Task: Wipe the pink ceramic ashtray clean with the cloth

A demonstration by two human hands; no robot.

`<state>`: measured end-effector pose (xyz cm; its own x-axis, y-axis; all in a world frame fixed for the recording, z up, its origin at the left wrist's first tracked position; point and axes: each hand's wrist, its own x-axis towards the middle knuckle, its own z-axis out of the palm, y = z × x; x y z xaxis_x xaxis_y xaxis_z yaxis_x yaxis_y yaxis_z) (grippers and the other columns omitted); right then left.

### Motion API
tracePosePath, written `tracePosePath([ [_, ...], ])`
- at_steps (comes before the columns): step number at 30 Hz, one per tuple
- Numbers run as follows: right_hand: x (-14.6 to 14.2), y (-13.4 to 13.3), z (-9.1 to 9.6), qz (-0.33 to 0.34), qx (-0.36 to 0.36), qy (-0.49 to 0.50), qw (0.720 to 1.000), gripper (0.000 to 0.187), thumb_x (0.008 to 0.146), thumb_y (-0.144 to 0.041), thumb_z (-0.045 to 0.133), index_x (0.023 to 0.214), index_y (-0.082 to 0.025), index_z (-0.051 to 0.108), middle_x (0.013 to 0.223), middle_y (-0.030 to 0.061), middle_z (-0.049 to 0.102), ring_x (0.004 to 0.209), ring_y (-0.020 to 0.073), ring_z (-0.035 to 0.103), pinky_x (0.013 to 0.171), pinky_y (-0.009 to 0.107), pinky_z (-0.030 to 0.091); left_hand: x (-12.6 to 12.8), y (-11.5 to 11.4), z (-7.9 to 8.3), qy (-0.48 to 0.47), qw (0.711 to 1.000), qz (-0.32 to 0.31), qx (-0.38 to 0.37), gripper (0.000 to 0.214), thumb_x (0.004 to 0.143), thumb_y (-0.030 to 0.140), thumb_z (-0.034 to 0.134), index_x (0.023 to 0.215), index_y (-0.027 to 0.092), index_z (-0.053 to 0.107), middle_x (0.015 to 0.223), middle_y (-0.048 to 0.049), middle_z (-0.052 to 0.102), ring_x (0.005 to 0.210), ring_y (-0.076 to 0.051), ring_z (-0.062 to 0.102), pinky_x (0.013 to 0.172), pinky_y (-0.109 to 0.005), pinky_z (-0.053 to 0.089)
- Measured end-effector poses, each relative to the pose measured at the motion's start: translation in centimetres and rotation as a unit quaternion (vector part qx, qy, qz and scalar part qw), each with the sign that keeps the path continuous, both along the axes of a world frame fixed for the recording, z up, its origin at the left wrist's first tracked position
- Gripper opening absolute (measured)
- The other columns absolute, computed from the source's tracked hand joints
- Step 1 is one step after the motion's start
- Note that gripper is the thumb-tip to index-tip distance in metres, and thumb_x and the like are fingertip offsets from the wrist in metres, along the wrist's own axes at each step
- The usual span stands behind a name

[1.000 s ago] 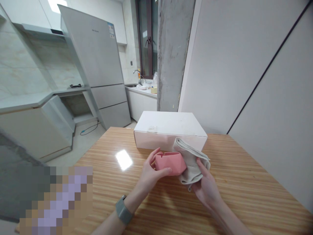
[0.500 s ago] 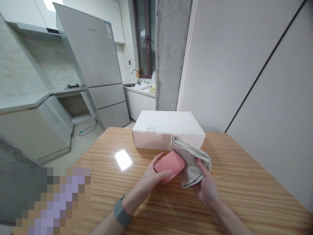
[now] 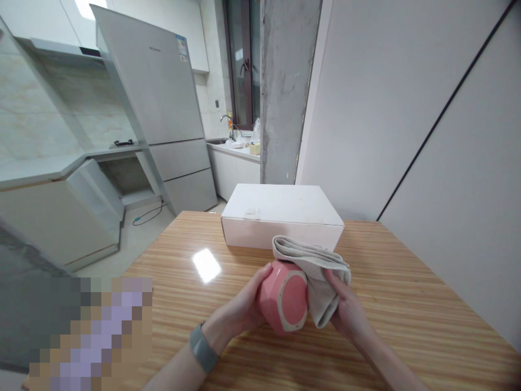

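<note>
A pink faceted bowl (image 3: 272, 296) is tipped on its side above the table, its base with an unglazed pale ring turned toward me and to the right. My left hand (image 3: 248, 301) grips it from the left, the thumb on its upper edge and the other fingers mostly hidden behind it. My right hand (image 3: 345, 304) holds a folded grey-beige cloth (image 3: 321, 277), thumb on top. The cloth's left side touches the bowl near its upper right. The bowl's inside is out of sight.
Behind my hands a closed white box (image 3: 280, 203) lies on the wooden table (image 3: 171, 260). A white wall (image 3: 407, 108) rises along the right. Farther off are a concrete pillar (image 3: 280, 98), a fridge (image 3: 163, 92) and a sink counter (image 3: 240, 165). A pixelated patch covers the lower left.
My left hand has turned the bowl so its base now faces me. The cloth has shifted left and lower against the bowl, still in my right hand.
</note>
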<state>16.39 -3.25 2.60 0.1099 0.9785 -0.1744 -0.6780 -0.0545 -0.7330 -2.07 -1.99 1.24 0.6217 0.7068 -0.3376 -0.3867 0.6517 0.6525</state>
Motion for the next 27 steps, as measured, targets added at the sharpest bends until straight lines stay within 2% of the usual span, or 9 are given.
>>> tracePosePath([
  [3,0.4,0.0,0.2,0.038,-0.015,0.002,0.999,0.037,0.056,-0.040,0.086,0.086,-0.020,0.076,0.095,0.0088,0.078,0.111,0.0347,0.064,0.099,0.046,0.048,0.2,0.0,0.3,-0.028,0.999,-0.011,-0.021,0.065,0.083,0.066,0.049,0.117,0.013,0.064,0.099,-0.0093,0.074,0.092,-0.023,0.067,0.085,-0.032,0.047],
  [7,0.4,0.0,0.3,0.053,0.000,-0.005,0.999,0.036,0.057,-0.042,0.086,0.084,-0.021,0.076,0.099,0.0083,0.077,0.113,0.0334,0.063,0.101,0.044,0.047,0.1,-0.1,1.1,-0.015,0.994,-0.092,-0.051,0.086,0.075,0.082,0.036,0.111,0.010,0.066,0.083,-0.0108,0.072,0.069,-0.023,0.066,0.062,-0.031,0.048],
  [9,0.2,0.0,0.2,0.048,0.006,-0.008,0.999,0.038,0.058,-0.043,0.086,0.087,-0.020,0.076,0.100,0.0085,0.077,0.114,0.0326,0.062,0.102,0.044,0.046,0.1,-0.1,1.5,-0.017,0.993,-0.104,-0.053,0.089,0.073,0.085,0.034,0.108,0.010,0.066,0.080,-0.0103,0.071,0.064,-0.022,0.064,0.054,-0.030,0.046],
  [14,-0.8,-0.2,-0.5,0.024,-0.007,-0.018,1.000,0.043,0.057,-0.044,0.086,0.091,-0.021,0.076,0.099,0.0069,0.077,0.108,0.0315,0.066,0.100,0.042,0.048,-0.1,0.5,1.1,-0.052,0.997,-0.005,-0.060,0.073,0.071,0.081,0.046,0.104,0.018,0.066,0.080,-0.0053,0.070,0.065,-0.021,0.063,0.050,-0.028,0.043],
  [18,-1.2,-0.4,-1.5,0.024,-0.022,-0.017,0.999,0.044,0.055,-0.045,0.087,0.091,-0.021,0.076,0.097,0.0058,0.078,0.101,0.0318,0.069,0.095,0.043,0.051,-0.1,1.0,0.7,-0.066,0.995,0.048,-0.059,0.077,0.067,0.086,0.043,0.098,0.019,0.065,0.079,-0.0052,0.069,0.064,-0.021,0.061,0.050,-0.027,0.040],
  [21,-1.4,-0.4,-2.2,0.020,-0.045,-0.022,0.999,0.046,0.055,-0.045,0.087,0.093,-0.022,0.076,0.097,0.0042,0.078,0.098,0.0298,0.071,0.095,0.041,0.051,0.0,1.1,1.1,-0.083,0.991,0.087,-0.055,0.073,0.072,0.082,0.042,0.102,0.019,0.064,0.083,-0.0056,0.070,0.069,-0.020,0.062,0.055,-0.028,0.043],
  [24,-1.6,-0.4,-2.4,0.018,-0.053,-0.019,0.998,0.040,0.060,-0.044,0.084,0.093,-0.022,0.076,0.094,0.0042,0.078,0.098,0.0292,0.071,0.092,0.040,0.053,0.1,1.0,1.5,-0.120,0.987,0.099,-0.034,0.064,0.081,0.072,0.044,0.109,0.018,0.063,0.097,-0.0077,0.071,0.083,-0.021,0.064,0.065,-0.029,0.047],
  [27,-1.6,-0.3,-1.9,0.022,-0.066,-0.014,0.997,0.033,0.064,-0.043,0.081,0.089,-0.022,0.076,0.089,0.0042,0.079,0.096,0.0300,0.071,0.087,0.041,0.056,-0.1,0.7,1.6,-0.141,0.988,0.067,-0.020,0.059,0.084,0.064,0.047,0.116,0.016,0.060,0.107,-0.0110,0.069,0.095,-0.024,0.064,0.078,-0.035,0.050],
])
